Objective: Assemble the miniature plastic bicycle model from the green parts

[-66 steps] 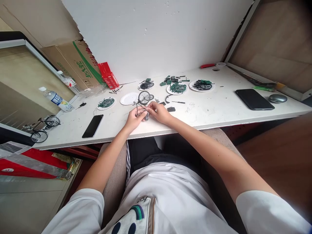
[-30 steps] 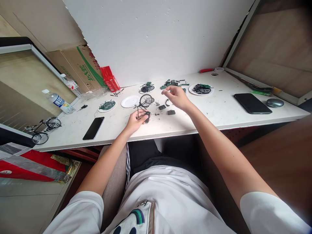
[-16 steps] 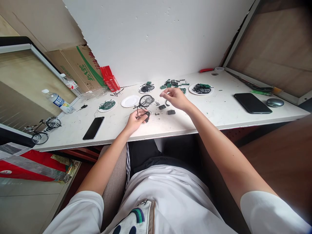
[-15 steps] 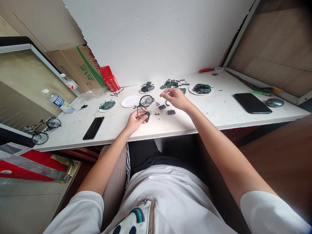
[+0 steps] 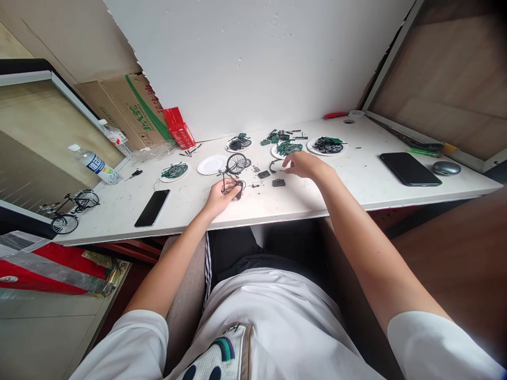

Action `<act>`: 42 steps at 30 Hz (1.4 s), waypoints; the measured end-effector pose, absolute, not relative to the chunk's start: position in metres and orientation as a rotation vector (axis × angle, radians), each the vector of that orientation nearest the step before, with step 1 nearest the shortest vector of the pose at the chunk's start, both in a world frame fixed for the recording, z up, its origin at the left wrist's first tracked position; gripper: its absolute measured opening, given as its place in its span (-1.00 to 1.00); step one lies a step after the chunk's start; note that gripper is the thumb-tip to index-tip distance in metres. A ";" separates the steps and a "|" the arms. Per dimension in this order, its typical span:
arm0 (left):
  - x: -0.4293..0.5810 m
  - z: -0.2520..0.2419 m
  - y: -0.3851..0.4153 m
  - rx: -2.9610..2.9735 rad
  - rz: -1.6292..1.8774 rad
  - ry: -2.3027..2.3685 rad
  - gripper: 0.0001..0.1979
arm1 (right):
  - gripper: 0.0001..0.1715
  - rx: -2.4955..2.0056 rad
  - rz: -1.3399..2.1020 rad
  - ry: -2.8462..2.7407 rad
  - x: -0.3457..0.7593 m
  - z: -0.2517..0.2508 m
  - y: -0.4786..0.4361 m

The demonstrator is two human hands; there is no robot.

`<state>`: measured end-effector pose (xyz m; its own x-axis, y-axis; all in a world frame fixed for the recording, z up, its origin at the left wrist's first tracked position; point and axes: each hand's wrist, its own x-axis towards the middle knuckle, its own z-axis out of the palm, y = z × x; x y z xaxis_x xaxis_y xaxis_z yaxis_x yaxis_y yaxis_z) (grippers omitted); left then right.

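Observation:
My left hand (image 5: 217,196) grips the frame of a small, partly built model bicycle (image 5: 232,174) that stands on the white desk (image 5: 348,182), its spoked wheel up and away from me. My right hand (image 5: 304,164) lies low on the desk to the right of it, fingers curled near a thin dark part; whether it pinches that part I cannot tell. Small dark pieces (image 5: 278,182) lie between the two hands. A paper plate with green parts (image 5: 287,149) sits just beyond my right hand.
More paper plates with parts (image 5: 327,144) and an empty plate (image 5: 212,164) line the back of the desk. A black phone (image 5: 151,207) lies left, another phone (image 5: 410,169) and a mouse (image 5: 446,167) right. A finished model bicycle (image 5: 68,208) and water bottle (image 5: 95,164) stand far left.
My right hand left the model bicycle, rose over the parts, then came down to the right onto the desk. My left hand kept hold of the model.

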<state>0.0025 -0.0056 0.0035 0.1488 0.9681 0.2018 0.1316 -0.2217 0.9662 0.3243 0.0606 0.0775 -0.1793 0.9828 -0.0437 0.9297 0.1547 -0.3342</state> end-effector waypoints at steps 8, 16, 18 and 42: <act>0.003 0.004 -0.005 1.504 1.206 1.104 -0.47 | -0.78 -2.059 0.373 -2.122 0.362 0.087 0.065; 0.000 0.006 -0.005 1.443 1.210 1.047 -0.44 | -0.85 -1.954 0.299 -2.209 0.349 0.070 0.069; 0.000 0.008 -0.006 1.428 1.206 1.022 -0.43 | -0.86 -1.920 0.245 -2.244 0.347 0.065 0.071; -0.007 0.009 0.000 1.266 1.200 0.951 -0.44 | -0.35 -0.744 0.349 -1.886 0.220 0.033 0.014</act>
<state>-0.0073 -0.0004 0.0088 0.1657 0.9808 0.1028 -0.1242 -0.0826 0.9888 0.2201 0.0139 0.0331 -0.2759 0.6363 0.7204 0.3368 0.7660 -0.5476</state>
